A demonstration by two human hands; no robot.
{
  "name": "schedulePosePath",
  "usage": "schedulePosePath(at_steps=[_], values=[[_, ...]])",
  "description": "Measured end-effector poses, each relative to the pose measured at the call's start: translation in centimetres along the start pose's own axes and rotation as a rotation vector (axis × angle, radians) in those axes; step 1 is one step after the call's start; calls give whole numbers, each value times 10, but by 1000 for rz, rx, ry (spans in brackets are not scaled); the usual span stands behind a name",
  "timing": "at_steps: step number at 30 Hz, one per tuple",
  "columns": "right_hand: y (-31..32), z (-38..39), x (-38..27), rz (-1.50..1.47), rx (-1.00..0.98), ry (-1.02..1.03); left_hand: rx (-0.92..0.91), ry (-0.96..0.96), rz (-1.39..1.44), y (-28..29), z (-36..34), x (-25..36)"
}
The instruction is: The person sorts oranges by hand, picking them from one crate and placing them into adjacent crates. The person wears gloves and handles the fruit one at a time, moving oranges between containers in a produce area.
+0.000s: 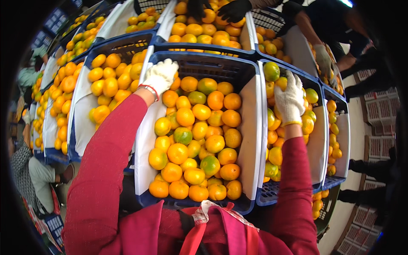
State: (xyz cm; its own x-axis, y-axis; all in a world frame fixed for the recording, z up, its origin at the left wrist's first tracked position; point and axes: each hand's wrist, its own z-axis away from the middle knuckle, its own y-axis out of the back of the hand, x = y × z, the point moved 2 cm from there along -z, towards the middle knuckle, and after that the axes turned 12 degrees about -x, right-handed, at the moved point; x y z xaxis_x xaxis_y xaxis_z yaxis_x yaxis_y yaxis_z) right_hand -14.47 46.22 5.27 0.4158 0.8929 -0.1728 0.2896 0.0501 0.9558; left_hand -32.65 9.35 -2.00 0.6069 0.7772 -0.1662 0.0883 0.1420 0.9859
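My left hand (161,76), in a white knit glove with a red band at the wrist, is at the far left corner of the middle blue crate (204,56). Its fingers are curled, and what they hold, if anything, is hidden. Green-and-orange mandarins (201,112) lie in this crate, between white liner sheets (250,102). My right hand (290,100), gloved too, reaches over the mandarins (275,156) in the crate to the right. Its fingers are apart. A mandarin (281,83) shows between thumb and forefinger; a greener one (271,71) lies just beyond.
More lined crates of mandarins (111,80) stand close on the left. Across the far side, black-gloved hands (233,10) touch fruit in another crate. At the far right a co-worker's gloved hand (324,59) reaches into a crate. Pale crates (380,108) stand on the floor beyond.
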Motion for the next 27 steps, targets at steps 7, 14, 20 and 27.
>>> schedulePosePath(at_steps=[7,14,20,27], values=[[6,-19,36,117,-411,2,-72,-6,-70,0,-14,3],[-11,48,-62,-1535,-608,-285,-4,-36,-42,-1,1,-5],[-109,54,-190,-2110,-818,-767,58,-26,5,-2,-13,7],[-180,38,-231,-1164,-772,-371,88,14,-14,0,-7,6]])
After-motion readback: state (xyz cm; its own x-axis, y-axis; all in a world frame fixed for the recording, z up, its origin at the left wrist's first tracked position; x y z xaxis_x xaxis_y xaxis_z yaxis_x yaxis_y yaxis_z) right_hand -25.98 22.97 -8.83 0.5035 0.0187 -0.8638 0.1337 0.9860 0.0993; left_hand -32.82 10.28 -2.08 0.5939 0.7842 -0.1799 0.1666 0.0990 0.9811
